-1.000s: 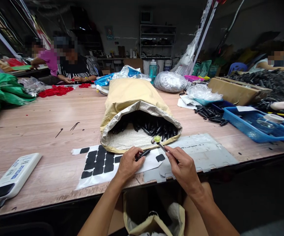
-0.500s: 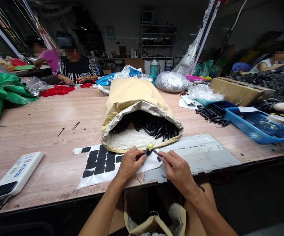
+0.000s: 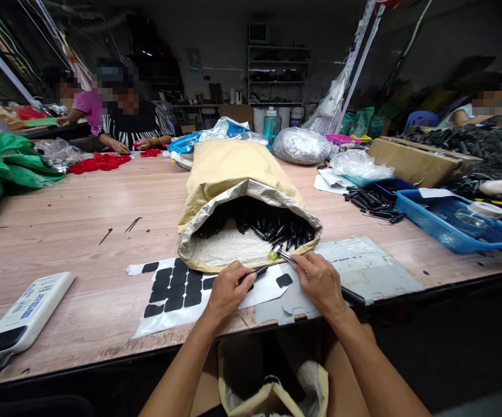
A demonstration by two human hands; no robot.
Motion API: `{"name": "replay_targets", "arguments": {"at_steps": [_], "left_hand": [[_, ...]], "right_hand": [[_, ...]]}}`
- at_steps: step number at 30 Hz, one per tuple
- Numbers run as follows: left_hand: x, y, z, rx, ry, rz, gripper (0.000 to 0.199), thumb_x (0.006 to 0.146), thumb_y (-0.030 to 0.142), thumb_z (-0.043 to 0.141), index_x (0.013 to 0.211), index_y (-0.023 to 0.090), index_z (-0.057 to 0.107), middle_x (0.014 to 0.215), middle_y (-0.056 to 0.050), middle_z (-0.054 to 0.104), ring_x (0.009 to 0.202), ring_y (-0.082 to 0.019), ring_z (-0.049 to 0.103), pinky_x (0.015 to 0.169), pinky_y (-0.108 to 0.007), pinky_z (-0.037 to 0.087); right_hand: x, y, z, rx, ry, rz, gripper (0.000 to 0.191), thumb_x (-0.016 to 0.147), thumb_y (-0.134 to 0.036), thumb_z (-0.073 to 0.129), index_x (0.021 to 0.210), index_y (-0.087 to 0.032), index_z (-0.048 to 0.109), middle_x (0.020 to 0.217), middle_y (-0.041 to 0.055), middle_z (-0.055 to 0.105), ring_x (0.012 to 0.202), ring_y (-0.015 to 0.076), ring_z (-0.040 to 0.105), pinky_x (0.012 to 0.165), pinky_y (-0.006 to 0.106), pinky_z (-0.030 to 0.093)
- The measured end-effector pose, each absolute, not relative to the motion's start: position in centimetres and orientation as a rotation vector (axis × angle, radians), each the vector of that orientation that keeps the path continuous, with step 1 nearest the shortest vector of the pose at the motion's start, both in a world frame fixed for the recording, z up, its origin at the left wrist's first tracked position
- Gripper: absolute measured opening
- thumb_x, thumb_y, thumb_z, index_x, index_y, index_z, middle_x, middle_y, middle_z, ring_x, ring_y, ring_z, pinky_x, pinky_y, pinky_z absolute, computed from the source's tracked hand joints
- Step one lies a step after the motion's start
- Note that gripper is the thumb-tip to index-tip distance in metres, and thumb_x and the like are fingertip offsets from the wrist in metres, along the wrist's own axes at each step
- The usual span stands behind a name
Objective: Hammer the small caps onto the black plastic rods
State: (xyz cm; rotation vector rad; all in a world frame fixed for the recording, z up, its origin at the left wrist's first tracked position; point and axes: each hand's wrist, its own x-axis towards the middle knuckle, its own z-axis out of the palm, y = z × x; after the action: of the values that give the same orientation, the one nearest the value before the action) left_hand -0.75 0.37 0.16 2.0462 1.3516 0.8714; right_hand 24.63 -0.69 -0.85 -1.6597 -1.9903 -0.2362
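My left hand (image 3: 230,291) pinches a slim black pointed piece (image 3: 260,270) just in front of the sack's mouth. In my right hand (image 3: 320,282) is a small hammer (image 3: 275,253) with a yellowish round face and metal head; its black grip sticks out behind the palm. The hammer head is tilted away from the black piece, over the lip of a yellow sack (image 3: 242,162). Inside the sack lie several similar black pieces (image 3: 272,226). Below my left hand is a white sheet with black rounded-square stickers (image 3: 176,286).
A grey board (image 3: 363,266) lies at the right front edge. A blue tray (image 3: 433,223) and loose black pieces (image 3: 370,202) are further right. A white power bank (image 3: 25,313) with a cable sits left. A co-worker (image 3: 133,124) handles red pieces across the table. Another open sack (image 3: 272,394) is at my lap.
The hammer head has moved off the black piece, forward and to the right, and its grip now shows behind my right hand. My left hand has stayed nearly in place.
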Motion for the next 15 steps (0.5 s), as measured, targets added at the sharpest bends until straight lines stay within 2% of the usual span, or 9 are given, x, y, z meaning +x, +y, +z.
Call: {"name": "replay_targets", "arguments": {"at_steps": [9,15], "left_hand": [[-0.7,0.3,0.3,2.041,1.353,0.871,0.02,0.087,0.031,0.064,0.098,0.021,0.077,0.084,-0.003,0.061,0.075,-0.017,0.057,0.069,-0.029,0.042],[-0.8,0.3,0.5,2.03,1.353,0.869,0.018,0.082,0.027,0.068,0.098,0.021,0.074,0.087,-0.002,0.062,0.075,-0.017,0.056,0.069,-0.029,0.042]], "right_hand": [[24.5,-0.8,-0.7,-1.666,-1.988,-0.237,0.025,0.096,-0.024,0.054,0.114,-0.027,0.071,0.089,0.0044,0.066,0.089,0.0203,0.058,0.079,0.03,0.043],[23.8,-2.2,1.5,-1.488,-1.78,0.026,0.03,0.1,-0.025,0.048,0.122,-0.027,0.067,0.1,0.0037,0.07,0.095,0.0186,0.066,0.084,0.03,0.05]]}}
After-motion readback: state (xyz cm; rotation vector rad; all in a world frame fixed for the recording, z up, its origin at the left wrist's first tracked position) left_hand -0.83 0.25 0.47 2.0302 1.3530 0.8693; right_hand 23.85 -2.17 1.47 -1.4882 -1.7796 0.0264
